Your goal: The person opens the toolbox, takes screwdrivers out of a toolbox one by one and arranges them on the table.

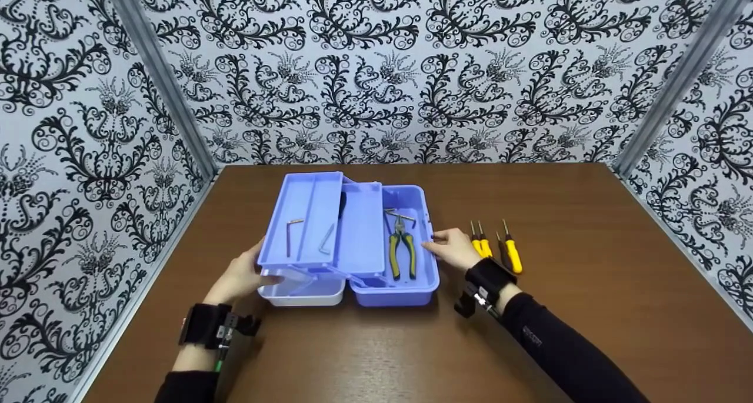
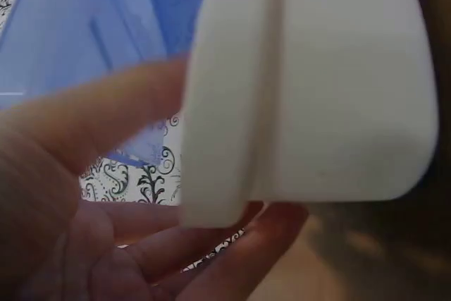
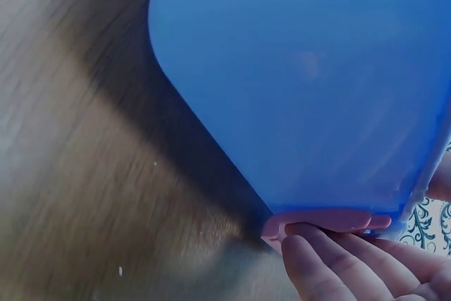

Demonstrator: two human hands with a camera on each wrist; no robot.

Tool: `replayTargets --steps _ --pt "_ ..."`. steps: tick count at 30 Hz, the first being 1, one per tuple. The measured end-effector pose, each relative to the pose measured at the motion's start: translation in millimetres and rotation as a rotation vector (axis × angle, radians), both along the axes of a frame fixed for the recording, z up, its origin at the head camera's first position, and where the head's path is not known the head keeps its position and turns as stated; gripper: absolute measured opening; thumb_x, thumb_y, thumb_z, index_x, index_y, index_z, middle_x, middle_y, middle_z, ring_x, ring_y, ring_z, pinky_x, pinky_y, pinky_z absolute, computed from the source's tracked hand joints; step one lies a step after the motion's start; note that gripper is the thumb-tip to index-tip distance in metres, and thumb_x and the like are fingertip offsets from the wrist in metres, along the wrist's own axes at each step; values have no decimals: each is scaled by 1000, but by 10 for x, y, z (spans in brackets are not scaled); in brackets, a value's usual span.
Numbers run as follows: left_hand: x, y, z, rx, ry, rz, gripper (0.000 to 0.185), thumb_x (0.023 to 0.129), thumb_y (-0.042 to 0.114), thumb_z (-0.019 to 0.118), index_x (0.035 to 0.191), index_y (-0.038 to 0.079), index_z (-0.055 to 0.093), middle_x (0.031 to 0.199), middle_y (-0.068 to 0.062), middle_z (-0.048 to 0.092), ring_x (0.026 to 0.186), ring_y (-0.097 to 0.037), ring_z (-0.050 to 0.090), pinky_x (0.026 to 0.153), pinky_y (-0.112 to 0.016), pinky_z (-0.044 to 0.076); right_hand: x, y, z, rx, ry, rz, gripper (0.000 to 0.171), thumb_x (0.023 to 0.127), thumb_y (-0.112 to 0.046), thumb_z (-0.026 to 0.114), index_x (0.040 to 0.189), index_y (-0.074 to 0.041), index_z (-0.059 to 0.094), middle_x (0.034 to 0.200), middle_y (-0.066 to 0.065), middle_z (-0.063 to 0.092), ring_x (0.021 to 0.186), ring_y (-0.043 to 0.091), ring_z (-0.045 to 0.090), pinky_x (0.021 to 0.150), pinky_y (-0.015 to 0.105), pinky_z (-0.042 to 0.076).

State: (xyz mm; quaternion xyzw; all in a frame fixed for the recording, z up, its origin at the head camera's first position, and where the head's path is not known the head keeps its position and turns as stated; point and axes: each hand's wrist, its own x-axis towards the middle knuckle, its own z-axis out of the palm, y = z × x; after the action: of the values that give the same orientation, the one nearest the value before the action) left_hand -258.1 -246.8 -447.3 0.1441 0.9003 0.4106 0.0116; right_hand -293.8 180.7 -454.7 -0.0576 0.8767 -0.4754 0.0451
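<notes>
An opened blue plastic toolbox [image 1: 394, 297] stands mid-table, its two stepped trays [image 1: 362, 226] swung out leftward over its white lid [image 1: 301, 300]. My left hand [image 1: 238, 276] grips the lid's left edge; in the left wrist view the thumb is inside and the fingers curl round the outside. At the box's right wall, my right hand [image 1: 456, 249] pinches the rim, with fingers against a pink latch [image 3: 324, 219] in the right wrist view. Pliers [image 1: 402, 247] with green-and-black handles lie in the deep compartment. Small L-shaped hex keys [image 1: 327, 239] lie in the upper tray.
Several screwdrivers [image 1: 513, 256], most with yellow handles, lie on the brown table [image 1: 376, 356] just right of my right hand. Patterned wall panels [image 1: 376, 73] close off the back and both sides.
</notes>
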Motion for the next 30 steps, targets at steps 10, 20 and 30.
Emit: replayTargets --steps 10,20,30 --pt "-23 -56 -128 -57 -41 65 51 70 3 79 118 -8 64 105 -24 72 91 -31 69 83 -43 59 -20 -26 -5 -52 -35 -25 49 91 -10 64 128 20 53 118 34 63 106 39 68 81 35 62" --pt "-14 -47 -95 -83 -77 93 49 69 2 75 117 -7 66 106 -22 72 92 -29 67 88 -47 57 -20 -34 -12 -55 -47 -31 48 92 -9 63 129 19 53 119 34 63 107 39 68 83 36 61" --pt "-17 -44 -122 -89 -47 69 48 70 -2 71 118 -6 65 110 -23 72 96 -30 67 84 -44 56 -13 -30 -2 -101 -72 -6 46 92 -5 59 130 19 51 119 34 63 106 39 68 82 34 61"
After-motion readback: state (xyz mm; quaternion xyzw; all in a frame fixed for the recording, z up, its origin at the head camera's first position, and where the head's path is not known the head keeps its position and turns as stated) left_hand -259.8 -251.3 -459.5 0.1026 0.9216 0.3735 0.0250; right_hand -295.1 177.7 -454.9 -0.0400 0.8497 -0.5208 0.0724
